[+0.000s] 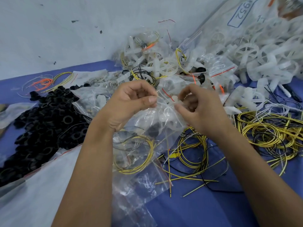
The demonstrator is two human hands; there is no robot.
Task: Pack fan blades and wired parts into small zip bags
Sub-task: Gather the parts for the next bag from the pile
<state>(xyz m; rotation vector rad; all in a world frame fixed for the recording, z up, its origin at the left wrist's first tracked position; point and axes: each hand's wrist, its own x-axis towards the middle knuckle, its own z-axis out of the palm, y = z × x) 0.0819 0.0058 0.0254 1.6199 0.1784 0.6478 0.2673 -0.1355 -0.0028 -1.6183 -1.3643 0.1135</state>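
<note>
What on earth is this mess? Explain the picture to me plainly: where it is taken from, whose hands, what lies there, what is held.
There is no machine here. The one picture comes from a camera worn on a person's head, looking forward and down at their own two bare hands.

The left hand and the right hand both pinch the top of a small clear zip bag. It holds a coil of yellow wire and some small parts.

On the blue table cover lie a heap of black plastic rings at the left, loose yellow and black wires at the right, white plastic fan blades at the far right, and already filled bags in the middle.
</note>
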